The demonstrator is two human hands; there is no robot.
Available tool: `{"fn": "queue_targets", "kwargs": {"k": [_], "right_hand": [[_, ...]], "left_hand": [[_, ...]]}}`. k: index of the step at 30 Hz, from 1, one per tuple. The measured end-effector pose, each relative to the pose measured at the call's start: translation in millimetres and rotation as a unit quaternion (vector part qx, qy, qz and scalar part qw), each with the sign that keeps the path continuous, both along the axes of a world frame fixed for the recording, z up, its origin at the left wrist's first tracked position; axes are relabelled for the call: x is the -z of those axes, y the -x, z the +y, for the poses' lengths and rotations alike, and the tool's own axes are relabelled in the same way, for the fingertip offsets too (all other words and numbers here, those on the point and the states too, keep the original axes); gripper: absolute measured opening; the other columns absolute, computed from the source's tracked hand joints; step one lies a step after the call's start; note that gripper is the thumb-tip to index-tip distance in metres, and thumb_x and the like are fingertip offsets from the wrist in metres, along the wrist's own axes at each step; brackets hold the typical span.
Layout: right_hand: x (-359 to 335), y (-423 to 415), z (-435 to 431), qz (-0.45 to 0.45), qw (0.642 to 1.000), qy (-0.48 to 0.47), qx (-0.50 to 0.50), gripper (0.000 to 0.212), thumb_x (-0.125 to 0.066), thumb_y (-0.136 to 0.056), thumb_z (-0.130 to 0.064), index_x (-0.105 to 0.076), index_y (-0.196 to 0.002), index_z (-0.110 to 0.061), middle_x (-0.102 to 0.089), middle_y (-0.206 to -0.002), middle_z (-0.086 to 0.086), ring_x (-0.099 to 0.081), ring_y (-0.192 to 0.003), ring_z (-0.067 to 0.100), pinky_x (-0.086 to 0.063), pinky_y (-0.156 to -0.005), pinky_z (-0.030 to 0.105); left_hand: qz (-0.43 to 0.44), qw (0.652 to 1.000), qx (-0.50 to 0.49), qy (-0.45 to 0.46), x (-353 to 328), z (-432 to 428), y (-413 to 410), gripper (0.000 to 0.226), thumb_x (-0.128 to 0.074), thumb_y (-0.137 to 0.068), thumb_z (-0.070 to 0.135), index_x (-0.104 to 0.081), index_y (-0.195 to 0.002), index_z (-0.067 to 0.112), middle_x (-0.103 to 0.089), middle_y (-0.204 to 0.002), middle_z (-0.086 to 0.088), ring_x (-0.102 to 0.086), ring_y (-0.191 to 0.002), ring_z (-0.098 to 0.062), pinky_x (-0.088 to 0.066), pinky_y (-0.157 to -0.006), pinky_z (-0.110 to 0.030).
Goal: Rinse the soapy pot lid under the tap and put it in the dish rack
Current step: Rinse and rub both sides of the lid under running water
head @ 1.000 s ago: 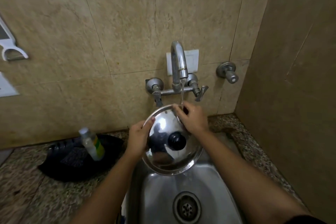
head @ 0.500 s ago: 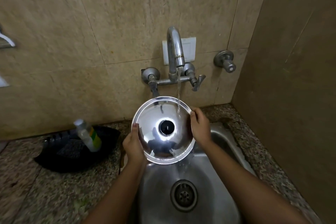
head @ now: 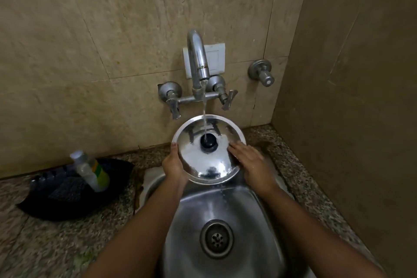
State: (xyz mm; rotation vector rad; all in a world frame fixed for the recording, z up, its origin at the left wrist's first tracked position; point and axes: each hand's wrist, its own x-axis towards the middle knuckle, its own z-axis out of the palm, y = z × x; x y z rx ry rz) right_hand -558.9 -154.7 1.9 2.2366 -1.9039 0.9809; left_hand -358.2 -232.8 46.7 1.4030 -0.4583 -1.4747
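Pot lid (head: 208,160) blocks under tap (head: 198,61), sink (head: 248,244) basin open below, bottle (head: 90,170) crowds left counter

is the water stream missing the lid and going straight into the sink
No, the stream from the tap lands on the black knob at the middle of the pot lid.

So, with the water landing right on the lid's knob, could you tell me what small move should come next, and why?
Probably tilt and turn the pot lid so the stream from the tap sweeps its outer surface. Water now strikes only the black knob. The left hand grips the rim, and the right hand lies flat on top, free to rub. No dish rack is in view.
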Motion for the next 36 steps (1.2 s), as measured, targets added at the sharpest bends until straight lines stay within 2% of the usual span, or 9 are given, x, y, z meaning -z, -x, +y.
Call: {"fn": "queue_targets", "kwargs": {"k": [3,9,13,15,20,23,26,33,36], "right_hand": [[6,-1,4,0.087,0.995,0.021,-0.04,0.082,-0.069,-0.069,0.006,-0.043,-0.141,-0.022,-0.044,-0.149,0.001,-0.036,-0.14,0.018,-0.024,-0.116,0.042],[-29,-32,0,0.079,0.97,0.153,-0.169,0.021,-0.06,-0.084,-0.011,-0.07,-0.103,-0.012,-0.072,-0.103,0.006,-0.065,-0.096,0.02,-0.049,-0.085,0.034],[-49,-40,-10,-0.116,0.985,-0.027,-0.121,0.005,-0.061,-0.089,-0.02,-0.065,-0.092,-0.017,-0.066,-0.085,-0.005,-0.059,-0.079,0.007,-0.05,-0.069,0.03],[-55,-38,-23,-0.248,0.958,-0.119,-0.083,0.009,-0.069,-0.085,-0.017,-0.067,-0.093,-0.016,-0.068,-0.086,-0.003,-0.064,-0.081,0.011,-0.053,-0.073,0.033],[-66,-29,-46,-0.466,0.851,-0.236,-0.058,0.011,-0.073,-0.076,0.004,-0.069,-0.079,-0.005,-0.068,-0.081,0.016,-0.063,-0.074,0.024,-0.052,-0.077,0.037],[-73,-34,-58,-0.404,0.884,-0.234,-0.018,0.025,-0.072,-0.083,-0.032,-0.066,-0.074,-0.01,-0.067,-0.076,0.008,-0.062,-0.07,0.018,-0.048,-0.068,0.032],[-86,-40,-64,-0.215,0.958,-0.186,0.023,0.043,-0.063,-0.081,-0.059,-0.067,-0.098,-0.02,-0.07,-0.09,-0.003,-0.064,-0.08,0.014,-0.05,-0.07,0.031],[-105,-78,-69,0.014,0.98,-0.091,-0.176,0.031,-0.057,-0.092,-0.04,-0.067,-0.092,-0.011,-0.064,-0.088,0.006,-0.055,-0.081,0.016,-0.037,-0.068,0.03],[-95,-65,-72,-0.036,0.985,-0.056,-0.158,0.029,-0.054,-0.094,-0.037,-0.069,-0.093,-0.012,-0.067,-0.087,0.006,-0.06,-0.081,0.018,-0.046,-0.072,0.035]], "left_hand": [[0.011,0.999,0.014,-0.029,-2,1,-10,0.044,-0.06,-0.089,0.041,-0.062,-0.112,0.003,-0.066,-0.099,-0.016,-0.061,-0.089,-0.032,-0.053,-0.083,-0.046],[-0.049,0.975,0.179,-0.12,-10,13,-39,0.026,-0.047,-0.099,0.021,-0.06,-0.102,-0.002,-0.068,-0.08,-0.017,-0.069,-0.078,-0.03,-0.057,-0.066,-0.037],[-0.066,0.957,0.266,-0.092,-2,6,-60,0.06,-0.033,-0.094,0.06,-0.063,-0.106,0.01,-0.068,-0.096,-0.019,-0.064,-0.088,-0.031,-0.051,-0.072,-0.041],[-0.063,0.956,0.286,-0.033,3,1,-62,0.069,-0.036,-0.087,0.069,-0.068,-0.111,0.013,-0.072,-0.106,-0.015,-0.066,-0.101,-0.03,-0.051,-0.086,-0.041],[-0.162,0.893,0.389,0.161,-8,1,-65,0.033,-0.078,-0.074,0.014,-0.071,-0.105,0.006,-0.074,-0.102,-0.016,-0.07,-0.097,-0.033,-0.055,-0.086,-0.041],[-0.17,0.905,0.338,0.195,-13,1,-59,0.035,-0.079,-0.069,0.001,-0.071,-0.103,0.003,-0.073,-0.102,-0.021,-0.07,-0.092,-0.038,-0.056,-0.084,-0.047],[-0.16,0.919,0.309,0.186,-14,-3,-56,0.034,-0.08,-0.068,0.005,-0.073,-0.102,0.006,-0.074,-0.1,-0.018,-0.07,-0.091,-0.039,-0.053,-0.088,-0.056],[-0.215,0.869,0.35,0.275,-28,-1,-39,0.03,-0.076,-0.064,-0.002,-0.074,-0.092,0.01,-0.072,-0.098,-0.023,-0.066,-0.089,-0.025,-0.052,-0.085,-0.045],[-0.187,0.894,0.318,0.256,-19,3,-44,0.028,-0.079,-0.067,0.003,-0.074,-0.094,0.01,-0.072,-0.102,-0.023,-0.068,-0.089,-0.029,-0.052,-0.087,-0.05]]}}
